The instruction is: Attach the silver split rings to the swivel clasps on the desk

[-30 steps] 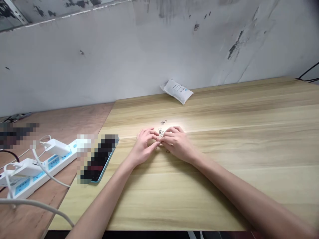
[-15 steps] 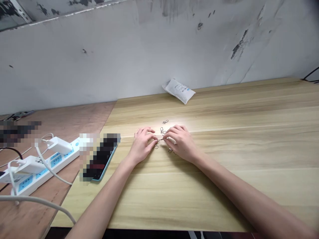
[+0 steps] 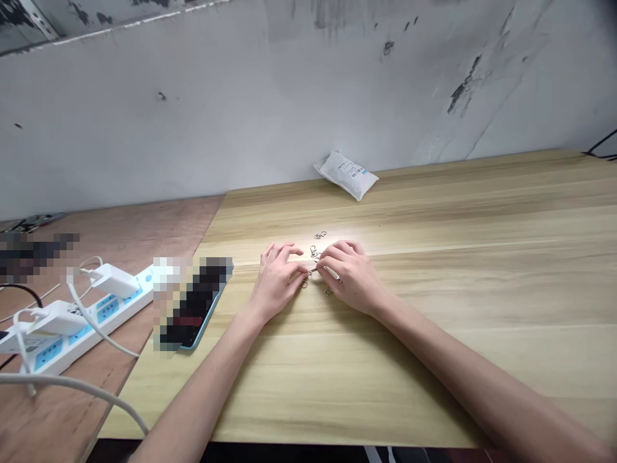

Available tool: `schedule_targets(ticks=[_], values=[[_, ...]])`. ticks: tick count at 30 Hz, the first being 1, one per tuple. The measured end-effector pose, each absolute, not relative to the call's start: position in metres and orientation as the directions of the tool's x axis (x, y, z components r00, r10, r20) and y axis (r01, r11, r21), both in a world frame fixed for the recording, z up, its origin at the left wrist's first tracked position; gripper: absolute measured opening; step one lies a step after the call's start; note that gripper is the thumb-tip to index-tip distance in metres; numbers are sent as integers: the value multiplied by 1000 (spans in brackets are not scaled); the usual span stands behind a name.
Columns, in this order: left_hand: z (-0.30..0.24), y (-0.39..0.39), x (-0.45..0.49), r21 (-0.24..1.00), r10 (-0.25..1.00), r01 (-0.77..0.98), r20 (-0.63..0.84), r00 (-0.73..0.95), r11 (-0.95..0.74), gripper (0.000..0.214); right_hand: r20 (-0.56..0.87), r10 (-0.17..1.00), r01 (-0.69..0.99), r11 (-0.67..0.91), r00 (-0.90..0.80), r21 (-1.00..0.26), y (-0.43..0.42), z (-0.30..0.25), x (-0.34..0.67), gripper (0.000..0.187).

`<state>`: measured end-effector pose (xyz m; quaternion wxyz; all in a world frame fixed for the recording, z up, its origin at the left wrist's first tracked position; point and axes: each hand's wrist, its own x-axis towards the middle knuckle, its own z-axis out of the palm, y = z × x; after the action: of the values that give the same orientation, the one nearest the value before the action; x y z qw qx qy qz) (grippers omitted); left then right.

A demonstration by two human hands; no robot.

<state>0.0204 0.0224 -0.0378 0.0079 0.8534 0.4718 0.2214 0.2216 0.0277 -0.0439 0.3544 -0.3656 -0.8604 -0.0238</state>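
My left hand (image 3: pixel 276 283) rests low over the wooden table, thumb and forefinger pinched and the other fingers raised. Between its fingertips is one end of a small metal clasp (image 3: pixel 312 271). My right hand (image 3: pixel 354 278) pinches the other end with thumb and forefinger, its remaining fingers curled. A thin metal ring (image 3: pixel 304 285) hangs or lies just under the left fingertips; I cannot tell which. Another ring (image 3: pixel 328 292) shows below my right thumb. Just beyond the hands lie a clasp with a ring (image 3: pixel 313 251) and a further small clasp (image 3: pixel 321 235). My right fingers partly hide other metal pieces.
A white plastic packet (image 3: pixel 348 175) lies at the table's back edge by the wall. Left of my hands is a phone (image 3: pixel 195 308), partly blurred out. A white power strip (image 3: pixel 96 321) with chargers and cables sits on the lower brown surface.
My left fingertips have shifted slightly right, nearer the right ones, and the left fingers are spread a little more. Both hands still pinch the clasp.
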Motion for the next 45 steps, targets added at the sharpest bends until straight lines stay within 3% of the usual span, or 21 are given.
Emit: schedule_targets(ticks=[9, 18, 29, 39, 45], values=[[-37, 22, 21, 237, 817, 802, 358, 453, -549, 13, 630, 603, 644, 737, -489, -206, 27, -42, 221, 18], [-38, 22, 20, 226, 815, 804, 353, 459, -551, 14, 555, 538, 659, 751, -635, 26, 29, -46, 221, 21], [-36, 21, 22, 250, 835, 813, 334, 438, -526, 13, 633, 554, 641, 759, -541, -116, 28, -47, 218, 19], [-37, 22, 20, 301, 853, 808, 313, 418, -507, 11, 615, 437, 588, 807, -656, 54, 32, -49, 223, 21], [-39, 25, 17, 362, 863, 788, 299, 408, -498, 11, 530, 396, 531, 838, -750, 125, 34, -42, 230, 20]])
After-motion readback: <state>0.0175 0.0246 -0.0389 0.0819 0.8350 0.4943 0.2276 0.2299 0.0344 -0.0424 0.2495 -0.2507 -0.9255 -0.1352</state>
